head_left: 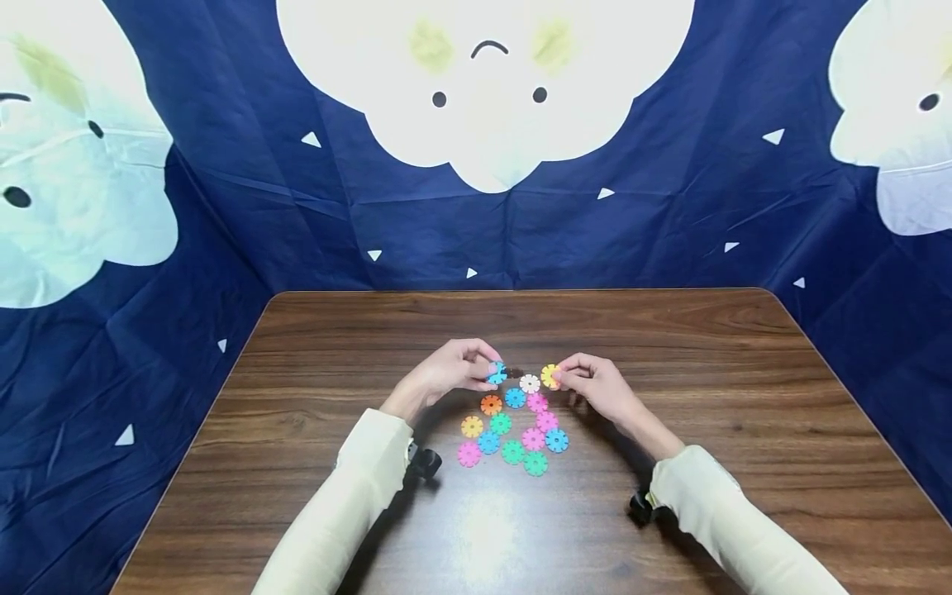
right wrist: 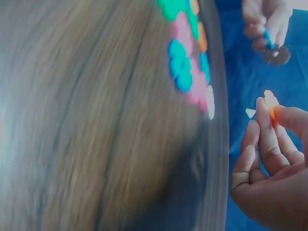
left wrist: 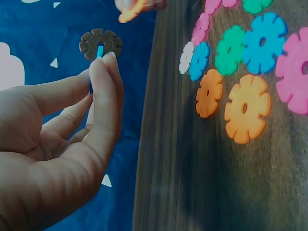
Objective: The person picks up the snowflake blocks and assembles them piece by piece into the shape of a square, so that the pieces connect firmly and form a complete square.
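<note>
My left hand (head_left: 455,368) pinches a blue interlocking disc (head_left: 497,373) between thumb and fingertips, above the table. A brown disc (left wrist: 86,45) is slotted onto the blue one at a right angle, past the fingertips. To the right, my right hand (head_left: 601,385) pinches a yellow-orange interlocking disc (head_left: 550,377) by its edge; the right wrist view shows this disc (right wrist: 270,106) nearly edge-on between thumb and fingers. The two hands face each other, their discs apart. Between and below them, a white disc (head_left: 530,383) and a blue disc (head_left: 515,397) lie on the wood.
Several more notched discs lie flat in a loose cluster on the wooden table (head_left: 312,463), among them an orange disc (head_left: 491,405), a pink disc (head_left: 469,454) and a green disc (head_left: 535,463). A dark blue curtain (head_left: 446,223) with white clouds stands behind the table.
</note>
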